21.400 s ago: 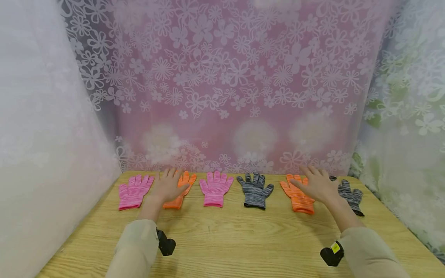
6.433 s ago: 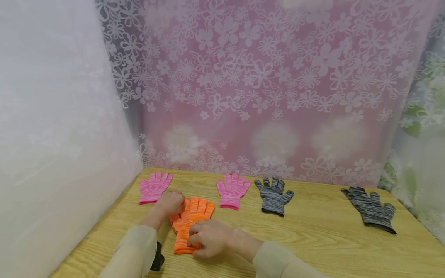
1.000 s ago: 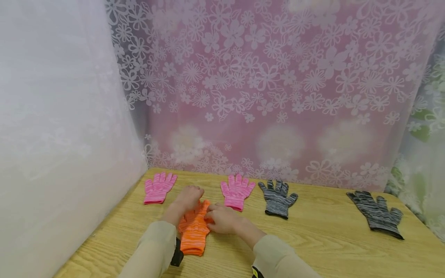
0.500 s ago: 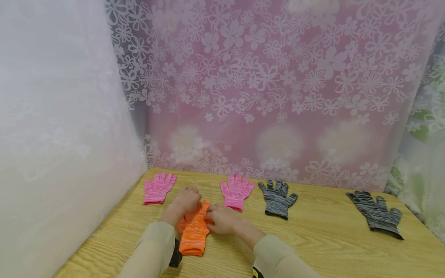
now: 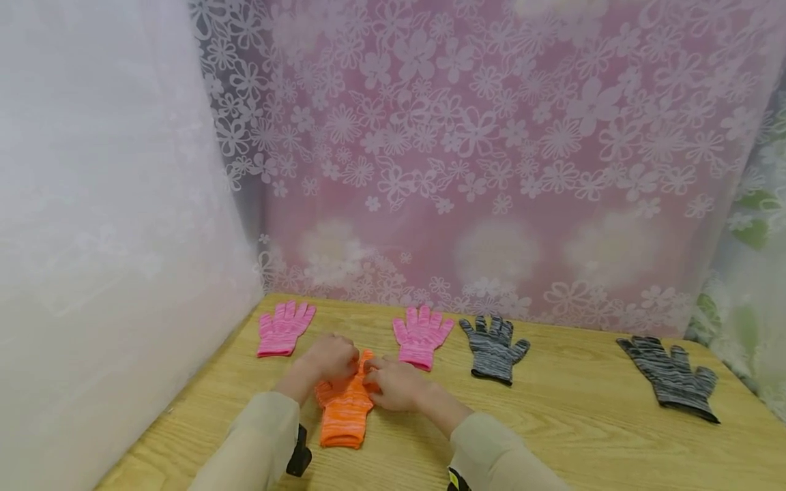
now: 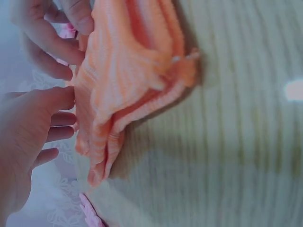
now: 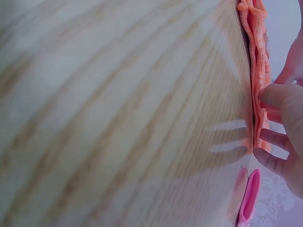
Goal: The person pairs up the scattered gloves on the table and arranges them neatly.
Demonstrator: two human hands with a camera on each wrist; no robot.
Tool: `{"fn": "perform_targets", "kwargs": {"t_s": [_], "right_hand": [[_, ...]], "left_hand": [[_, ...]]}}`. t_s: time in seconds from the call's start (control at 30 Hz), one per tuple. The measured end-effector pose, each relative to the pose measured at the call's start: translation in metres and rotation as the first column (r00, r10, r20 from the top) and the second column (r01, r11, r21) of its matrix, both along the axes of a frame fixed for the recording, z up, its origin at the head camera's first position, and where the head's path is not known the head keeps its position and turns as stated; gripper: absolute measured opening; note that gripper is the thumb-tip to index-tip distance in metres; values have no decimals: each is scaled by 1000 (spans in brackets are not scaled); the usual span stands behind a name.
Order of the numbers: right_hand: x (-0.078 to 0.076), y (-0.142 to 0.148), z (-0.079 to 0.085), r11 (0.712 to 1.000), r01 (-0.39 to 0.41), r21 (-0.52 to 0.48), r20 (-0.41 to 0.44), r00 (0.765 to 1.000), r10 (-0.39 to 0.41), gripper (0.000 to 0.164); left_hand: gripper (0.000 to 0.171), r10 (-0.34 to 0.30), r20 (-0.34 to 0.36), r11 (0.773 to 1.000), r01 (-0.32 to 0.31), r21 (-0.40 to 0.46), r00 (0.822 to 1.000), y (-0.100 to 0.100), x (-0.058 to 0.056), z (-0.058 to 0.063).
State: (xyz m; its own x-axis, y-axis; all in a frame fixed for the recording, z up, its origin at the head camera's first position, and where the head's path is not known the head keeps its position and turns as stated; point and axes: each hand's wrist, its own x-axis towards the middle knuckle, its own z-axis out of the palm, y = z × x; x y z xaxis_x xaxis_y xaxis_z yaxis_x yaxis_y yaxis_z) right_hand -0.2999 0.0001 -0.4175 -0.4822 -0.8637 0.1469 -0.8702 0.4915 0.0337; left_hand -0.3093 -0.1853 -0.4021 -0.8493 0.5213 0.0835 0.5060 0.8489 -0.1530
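"Two bare hands on a pair of orange gloves (image 5: 345, 417), going by the head view; left hand (image 5: 331, 356) curled over the finger end, gripping cloth; right hand (image 5: 396, 385) at the right edge, fingers bent inward, holding the same cloth."

"And whereabouts on the table (image 5: 565, 436)?"

"Left of the middle, toward the near side; cuff nearest, finger end pointing away; behind and to the left, a pink glove (image 5: 285, 329); just beyond the right hand, a second pink glove (image 5: 421, 339); farther right, a grey glove (image 5: 495, 348), then, well apart, another grey glove (image 5: 672, 375); at the back, a pink floral curtain (image 5: 454, 150)."

"Now the left wrist view?"

"Orange knit in loose layers, folds gaping toward the camera; left hand narrow, thumb against the cloth, fingers bent beside; right hand higher in the frame, fingertips on the same edge."

"And the right wrist view?"

"Stacked orange layers, nearly side-on, low on the table; right hand with thumb and fingertips on the edge; left hand only partly in frame; cannot tell how firm the hold."
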Motion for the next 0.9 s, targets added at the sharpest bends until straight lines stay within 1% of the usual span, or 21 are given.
{"fn": "perform_targets", "kwargs": {"t_s": [0.13, 0.2, 0.33, 0.6, 0.9], "right_hand": [[0, 1, 0, 999, -36, -12, -17, 999, 35, 18], [0, 1, 1, 999, -47, -17, -14, 999, 46, 19], [0, 0, 2, 999, -40, -12, -1, 999, 40, 20], [-1, 0, 2, 1000, -23, 18, -17, 1000, 23, 21], [-1, 2, 1, 999, -33, 30, -20, 999, 33, 23]], "left_hand": [[16, 9, 44, 1000, -10, 23, 999, 1, 2, 0], [17, 15, 50, 1000, -16, 18, 999, 1, 2, 0], [16, 23, 52, 1000, -23, 9, 998, 0, 1, -2], [15, -4, 43, 999, 2, 44, 999, 0, 0, -3], [14, 10, 65, 999, -13, 43, 998, 1, 1, -3]]}}
